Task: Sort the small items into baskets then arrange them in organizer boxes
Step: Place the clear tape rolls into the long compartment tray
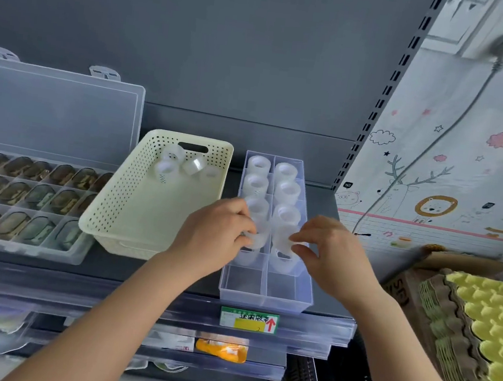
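Pinching a translucent tape roll (256,238) each, left hand (217,233) and right hand (329,251) curl over the clear divided organizer box (266,300).

Clear glossy plastic organizer box (288,298), seemingly.

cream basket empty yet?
No, several clear tape rolls lie at the far end of the cream basket.

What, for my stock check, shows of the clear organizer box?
The organizer box, long clear plastic with two columns of cells, lies on the shelf right of the cream basket. Far cells hold tape rolls; the nearest pair is empty. The left hand and right hand each pinch a roll inside.
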A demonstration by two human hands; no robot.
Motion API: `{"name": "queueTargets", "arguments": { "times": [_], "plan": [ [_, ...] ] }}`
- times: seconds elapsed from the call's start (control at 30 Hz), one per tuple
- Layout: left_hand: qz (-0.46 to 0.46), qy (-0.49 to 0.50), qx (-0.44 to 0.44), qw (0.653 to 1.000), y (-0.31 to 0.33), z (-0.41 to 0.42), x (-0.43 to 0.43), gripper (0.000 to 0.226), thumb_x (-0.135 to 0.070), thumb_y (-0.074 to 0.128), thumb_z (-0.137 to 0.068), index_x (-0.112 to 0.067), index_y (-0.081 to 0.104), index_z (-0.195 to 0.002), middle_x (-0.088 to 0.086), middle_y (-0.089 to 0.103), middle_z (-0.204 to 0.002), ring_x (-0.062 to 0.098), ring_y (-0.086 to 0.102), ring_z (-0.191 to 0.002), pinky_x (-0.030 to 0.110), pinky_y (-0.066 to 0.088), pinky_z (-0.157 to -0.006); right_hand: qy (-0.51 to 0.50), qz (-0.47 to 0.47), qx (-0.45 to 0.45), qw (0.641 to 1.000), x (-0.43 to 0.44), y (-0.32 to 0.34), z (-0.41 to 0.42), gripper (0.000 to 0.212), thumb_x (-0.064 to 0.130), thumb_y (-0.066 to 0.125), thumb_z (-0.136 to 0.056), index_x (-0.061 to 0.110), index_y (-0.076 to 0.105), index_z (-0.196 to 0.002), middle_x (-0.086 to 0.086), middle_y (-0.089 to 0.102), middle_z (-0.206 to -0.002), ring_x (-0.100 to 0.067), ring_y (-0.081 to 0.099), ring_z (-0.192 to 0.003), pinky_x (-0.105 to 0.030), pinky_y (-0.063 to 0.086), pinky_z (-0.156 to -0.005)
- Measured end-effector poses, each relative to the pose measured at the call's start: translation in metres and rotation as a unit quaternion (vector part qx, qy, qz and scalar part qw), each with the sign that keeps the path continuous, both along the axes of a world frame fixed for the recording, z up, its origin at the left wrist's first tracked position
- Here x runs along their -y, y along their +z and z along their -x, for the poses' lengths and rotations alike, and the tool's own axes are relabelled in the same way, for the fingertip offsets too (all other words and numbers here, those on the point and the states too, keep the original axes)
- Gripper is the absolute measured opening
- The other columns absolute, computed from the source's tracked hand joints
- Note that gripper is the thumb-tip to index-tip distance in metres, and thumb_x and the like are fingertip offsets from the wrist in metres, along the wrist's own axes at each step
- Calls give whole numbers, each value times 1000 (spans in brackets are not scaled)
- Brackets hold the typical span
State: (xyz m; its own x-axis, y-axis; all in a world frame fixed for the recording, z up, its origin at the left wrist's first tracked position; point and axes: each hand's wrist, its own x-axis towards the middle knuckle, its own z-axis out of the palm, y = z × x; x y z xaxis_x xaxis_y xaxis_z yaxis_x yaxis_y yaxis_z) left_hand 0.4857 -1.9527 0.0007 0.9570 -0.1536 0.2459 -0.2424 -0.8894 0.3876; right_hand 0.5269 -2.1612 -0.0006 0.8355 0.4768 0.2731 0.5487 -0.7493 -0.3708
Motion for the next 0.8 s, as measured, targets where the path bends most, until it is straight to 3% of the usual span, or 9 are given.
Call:
{"name": "queueTargets", "arguments": {
  "times": [0.1, 0.3, 0.53, 0.67, 0.8],
  "plan": [
    [-33, -6, -16, 999, -7, -6, 1, 17, -20, 60, -91, -18, 76, -97, -5, 59, -95, 14, 51, -94, 26, 41, -68, -4, 39, -10, 999, -2, -3, -2, 13, 17, 70, -84, 17, 76, -96, 0, 66, -97, -21, 58, -95, -27, 43, -71],
    [-87, -36, -29, 995, -13, -19, -4, 18, -18, 61, -90, -13, 76, -84, 0, 61, -83, 20, 54, -79, 37, 45, -76, 1, 125, -44, 991, -10, -2, -8, 20, 26, 58, -91, 24, 72, -106, 3, 62, -106, -18, 54, -104, -30, 49, -79],
    [-168, -90, -49, 980, -14, -21, -11, 20, -13, 56, -92, -20, 75, -94, -2, 59, -90, 20, 49, -90, 33, 37, -81, 6, 208, -101, 973, -18, -5, -18, 19, 11, 51, -85, 14, 70, -80, -2, 62, -93, -20, 57, -83, -32, 54, -68],
    [-179, -99, -26, 978, -18, -21, -13, 17, -8, 61, -87, -19, 74, -88, -2, 57, -83, 21, 47, -84, 33, 38, -77, -1, 214, -110, 971, -22, 1, -21, 22, 18, 50, -89, 14, 64, -72, -1, 61, -89, -21, 57, -79, -30, 50, -66],
    [-131, -78, 60, 986, -15, -21, -25, 9, -11, 71, -80, -15, 75, -74, -1, 55, -66, 21, 49, -68, 34, 45, -62, -1, 144, -72, 987, -42, 12, -23, 22, 24, 52, -90, 17, 71, -83, -1, 64, -87, -23, 59, -80, -34, 51, -68]
  ]
}}
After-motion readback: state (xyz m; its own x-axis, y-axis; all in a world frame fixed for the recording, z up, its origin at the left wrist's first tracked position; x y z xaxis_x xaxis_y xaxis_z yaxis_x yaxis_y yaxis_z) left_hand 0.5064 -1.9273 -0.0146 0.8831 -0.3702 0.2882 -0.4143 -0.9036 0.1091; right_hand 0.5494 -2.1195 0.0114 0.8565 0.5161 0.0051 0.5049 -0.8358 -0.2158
